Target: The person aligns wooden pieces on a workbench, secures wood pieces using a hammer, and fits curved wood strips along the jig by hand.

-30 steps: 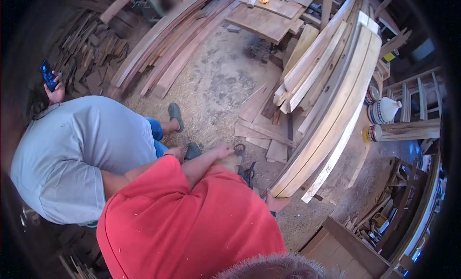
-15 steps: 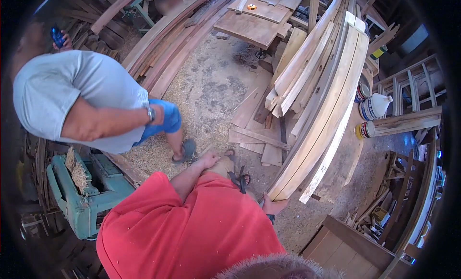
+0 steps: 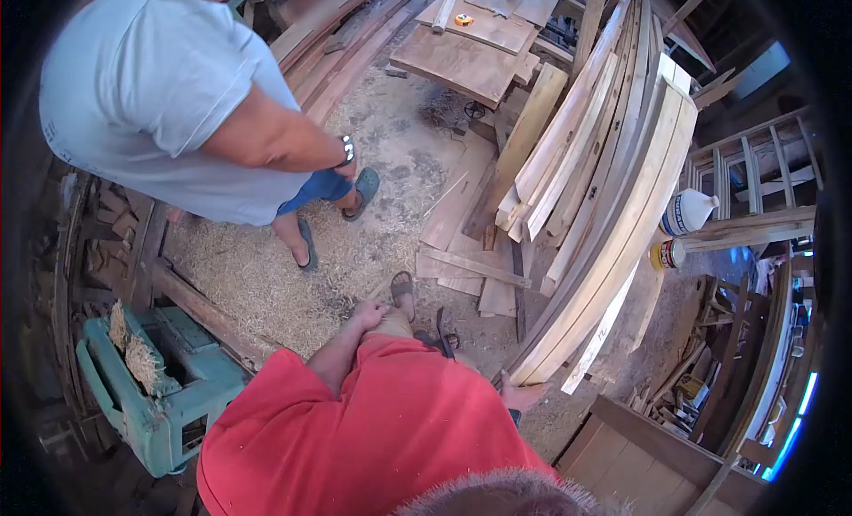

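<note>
My right hand (image 3: pixel 522 393) grips the lower end of a long curved wooden beam (image 3: pixel 612 259), its fingers partly hidden by the wood. Pale and smooth, the beam has a dark lengthwise line and rises away to the upper right. Over my thigh, at the tan shorts (image 3: pixel 390 325), rests my left hand (image 3: pixel 371 315) with its fingers curled in and nothing visible in them. Beneath the curved beam sits a white-edged strip (image 3: pixel 599 334) with a small mark near its end.
A co-worker in a light shirt (image 3: pixel 169 99) stands at the left. Boards (image 3: pixel 568 152) lean beside the beam. A green machine (image 3: pixel 169 383) with wood shavings stands lower left. A plywood table (image 3: pixel 453 59) holds a tape measure (image 3: pixel 463 20). A white jug (image 3: pixel 688 212) and a ladder (image 3: pixel 754 170) are right.
The co-worker has stepped forward and right, and the raised hand with a blue object no longer shows. My view has shifted slightly; my right hand stays at the beam's end.
</note>
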{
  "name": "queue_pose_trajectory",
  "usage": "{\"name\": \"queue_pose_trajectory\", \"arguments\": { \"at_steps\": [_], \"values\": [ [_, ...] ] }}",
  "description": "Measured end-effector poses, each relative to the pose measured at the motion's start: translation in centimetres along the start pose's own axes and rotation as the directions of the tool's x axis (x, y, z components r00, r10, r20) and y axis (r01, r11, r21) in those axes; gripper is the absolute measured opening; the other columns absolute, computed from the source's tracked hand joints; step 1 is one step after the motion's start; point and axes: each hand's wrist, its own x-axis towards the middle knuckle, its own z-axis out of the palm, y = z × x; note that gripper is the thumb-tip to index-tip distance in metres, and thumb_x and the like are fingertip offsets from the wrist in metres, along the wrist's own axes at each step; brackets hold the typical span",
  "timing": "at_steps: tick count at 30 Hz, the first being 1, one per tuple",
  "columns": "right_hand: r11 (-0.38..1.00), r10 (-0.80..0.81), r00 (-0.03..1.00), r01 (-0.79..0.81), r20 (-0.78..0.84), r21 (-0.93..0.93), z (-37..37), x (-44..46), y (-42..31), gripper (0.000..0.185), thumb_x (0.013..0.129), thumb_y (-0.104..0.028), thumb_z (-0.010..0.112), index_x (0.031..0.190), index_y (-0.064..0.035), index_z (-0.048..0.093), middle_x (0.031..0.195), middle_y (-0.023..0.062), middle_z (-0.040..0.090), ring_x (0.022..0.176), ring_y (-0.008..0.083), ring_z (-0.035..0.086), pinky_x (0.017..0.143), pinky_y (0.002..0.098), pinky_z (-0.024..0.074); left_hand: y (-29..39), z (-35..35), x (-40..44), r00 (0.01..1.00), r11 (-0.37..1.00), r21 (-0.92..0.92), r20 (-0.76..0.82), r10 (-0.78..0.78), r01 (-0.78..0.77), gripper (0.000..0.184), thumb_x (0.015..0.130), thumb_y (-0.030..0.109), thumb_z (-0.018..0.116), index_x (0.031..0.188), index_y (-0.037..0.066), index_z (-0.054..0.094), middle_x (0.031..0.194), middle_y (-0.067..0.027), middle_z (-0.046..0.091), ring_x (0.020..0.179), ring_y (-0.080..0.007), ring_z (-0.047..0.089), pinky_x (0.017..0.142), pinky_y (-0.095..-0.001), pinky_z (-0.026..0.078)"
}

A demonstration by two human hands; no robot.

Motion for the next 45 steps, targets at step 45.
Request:
{"name": "queue_pose_trajectory", "arguments": {
  "at_steps": [45],
  "values": [
    [0.927,0.342,0.935,-0.320,0.096,-0.194,0.5,2.9,-5.0,0.143,0.064,-0.045,0.094,0.157,0.0155,0.004,0.163,0.0367,0.019,0.152,0.0464,0.025,0.127,0.0481,0.0258,-7.2,-11.6,10.0,0.986,0.940,-0.297,0.050,-0.161,0.169,0.039,0.098,0.038,0.063,0.106,0.002,0.075,0.087,-0.0091,0.074,0.080,-0.0196,0.067,0.076,-0.0372,0.053]
  ]
}}
